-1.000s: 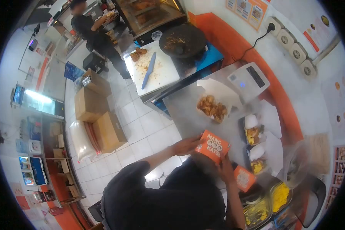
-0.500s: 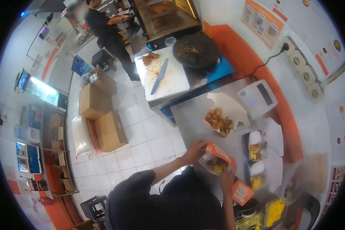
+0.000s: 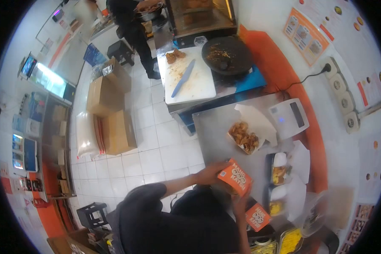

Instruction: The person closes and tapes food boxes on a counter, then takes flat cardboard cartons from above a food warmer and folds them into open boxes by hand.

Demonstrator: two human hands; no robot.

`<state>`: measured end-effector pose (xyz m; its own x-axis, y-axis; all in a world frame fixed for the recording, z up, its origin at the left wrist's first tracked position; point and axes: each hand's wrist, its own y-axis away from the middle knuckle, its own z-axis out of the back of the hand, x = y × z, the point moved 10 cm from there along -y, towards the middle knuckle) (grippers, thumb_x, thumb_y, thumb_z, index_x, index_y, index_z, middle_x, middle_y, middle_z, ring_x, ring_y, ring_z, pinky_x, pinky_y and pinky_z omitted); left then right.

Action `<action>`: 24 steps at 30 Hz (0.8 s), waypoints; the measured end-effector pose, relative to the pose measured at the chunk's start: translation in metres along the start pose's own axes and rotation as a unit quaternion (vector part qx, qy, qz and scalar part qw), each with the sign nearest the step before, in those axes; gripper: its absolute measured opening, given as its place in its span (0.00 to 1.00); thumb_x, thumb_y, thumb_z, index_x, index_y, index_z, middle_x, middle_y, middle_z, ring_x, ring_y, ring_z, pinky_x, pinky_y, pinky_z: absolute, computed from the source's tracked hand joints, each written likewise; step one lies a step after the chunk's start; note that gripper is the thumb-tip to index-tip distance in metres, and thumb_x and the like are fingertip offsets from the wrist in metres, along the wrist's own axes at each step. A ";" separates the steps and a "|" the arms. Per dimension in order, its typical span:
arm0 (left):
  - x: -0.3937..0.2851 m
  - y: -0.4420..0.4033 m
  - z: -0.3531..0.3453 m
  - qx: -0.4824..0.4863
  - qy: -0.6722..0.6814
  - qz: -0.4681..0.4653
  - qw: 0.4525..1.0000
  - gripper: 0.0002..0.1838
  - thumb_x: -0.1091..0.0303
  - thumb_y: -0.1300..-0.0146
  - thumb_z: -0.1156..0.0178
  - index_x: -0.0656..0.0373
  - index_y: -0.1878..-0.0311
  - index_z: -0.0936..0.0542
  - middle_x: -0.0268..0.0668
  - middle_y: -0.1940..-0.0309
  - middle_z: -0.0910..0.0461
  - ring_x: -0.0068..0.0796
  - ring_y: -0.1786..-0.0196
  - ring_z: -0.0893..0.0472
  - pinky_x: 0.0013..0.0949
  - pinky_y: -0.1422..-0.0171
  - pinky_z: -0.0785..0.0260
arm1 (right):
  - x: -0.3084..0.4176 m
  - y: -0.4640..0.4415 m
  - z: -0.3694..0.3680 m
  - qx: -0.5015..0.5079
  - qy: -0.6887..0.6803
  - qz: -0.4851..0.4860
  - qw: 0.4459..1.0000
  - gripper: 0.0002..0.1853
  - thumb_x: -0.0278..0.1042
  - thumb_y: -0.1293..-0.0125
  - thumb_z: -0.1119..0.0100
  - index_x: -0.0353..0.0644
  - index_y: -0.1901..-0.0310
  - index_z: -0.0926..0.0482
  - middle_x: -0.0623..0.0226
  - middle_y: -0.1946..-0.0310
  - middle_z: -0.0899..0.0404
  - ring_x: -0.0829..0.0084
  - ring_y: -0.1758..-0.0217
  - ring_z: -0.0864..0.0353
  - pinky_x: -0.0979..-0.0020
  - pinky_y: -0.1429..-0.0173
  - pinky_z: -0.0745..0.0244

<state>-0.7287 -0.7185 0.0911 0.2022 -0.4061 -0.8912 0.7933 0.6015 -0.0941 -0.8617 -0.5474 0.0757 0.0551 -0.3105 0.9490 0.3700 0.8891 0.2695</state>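
Note:
Between both hands is an orange printed food box point(image 3: 235, 177), its lid down over the contents. My left hand point(image 3: 212, 172) grips its left side, and my right hand point(image 3: 241, 200) holds its lower right edge. A second orange box point(image 3: 257, 216) lies just right of my right hand. On the steel table point(image 3: 211, 127), an open box of fried pieces point(image 3: 243, 137) stands beyond the held box. Two open boxes with rice and yellow food, an upper one point(image 3: 279, 168) and a lower one point(image 3: 277, 200), are to the right.
A cutting board point(image 3: 199, 84) bears a blue knife point(image 3: 183, 78) beside a dark round pan point(image 3: 226, 55). A white scale point(image 3: 288, 118) stands near the orange wall edge. Cardboard boxes point(image 3: 108, 99) sit on the floor. Another person point(image 3: 135, 34) stands at the far counter.
The held box's lid, raised half a second ago with food showing, is now down. The camera view has shifted, and the other person's head is out of frame.

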 end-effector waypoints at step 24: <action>-0.013 0.051 -0.003 0.043 -0.301 -0.277 0.911 0.40 0.59 0.36 0.32 0.43 0.21 0.35 0.55 0.18 0.52 0.58 0.24 0.35 0.50 0.22 0.39 | -0.035 0.028 -0.012 0.010 0.353 0.172 0.919 0.35 0.33 0.26 0.41 0.44 0.20 0.40 0.28 0.20 0.62 0.30 0.19 0.53 0.45 0.25 0.39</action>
<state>-0.6927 -0.6805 0.0968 0.0145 -0.9507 -0.3098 0.9065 0.1432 -0.3971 -0.8424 -0.5158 0.0483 0.7573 -0.1442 0.6370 0.2013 0.9794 -0.0176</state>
